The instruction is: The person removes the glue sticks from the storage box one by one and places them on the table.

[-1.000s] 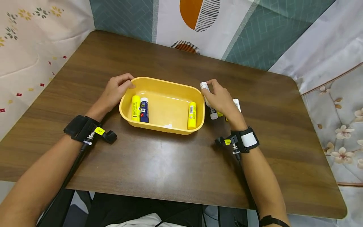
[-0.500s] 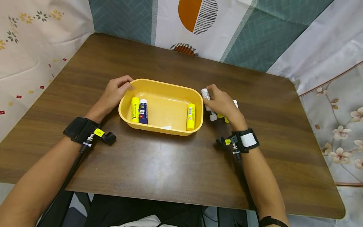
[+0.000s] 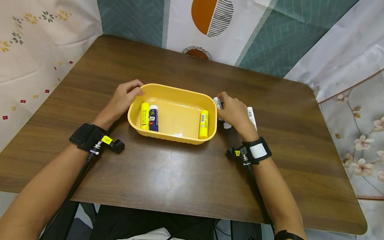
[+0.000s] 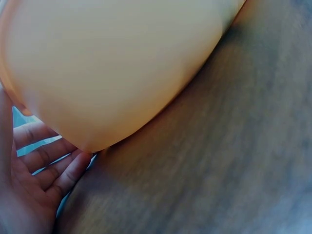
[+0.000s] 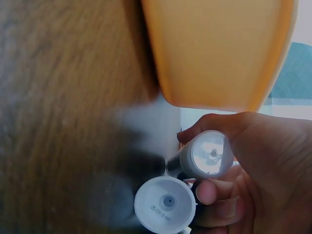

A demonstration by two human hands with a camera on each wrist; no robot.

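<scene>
My left hand (image 3: 124, 96) grips the left end of a yellow plastic tub (image 3: 175, 115), thumb at the rim and fingers along the outside wall (image 4: 107, 73). Inside the tub lie a yellow glue stick (image 3: 145, 116), a dark blue one with a white cap (image 3: 153, 118), and another yellow glue stick (image 3: 203, 124) at the right end. Just outside the tub's right end, my right hand (image 3: 235, 111) pinches a white glue stick (image 5: 209, 155) between thumb and fingers, low over the table. Beside it is a second glue stick with a white round base (image 5: 165, 204), partly hidden by the hand.
Another white glue stick (image 3: 251, 117) lies right of my right wrist. The brown wooden table (image 3: 168, 173) extends around the tub. Patterned cloths hang behind (image 3: 129, 21) and at both sides. Each forearm carries a strapped camera with a black cable.
My right hand has come down and slightly nearer with the white glue stick, covering yellow items that showed beneath it. The left hand and tub keep their places.
</scene>
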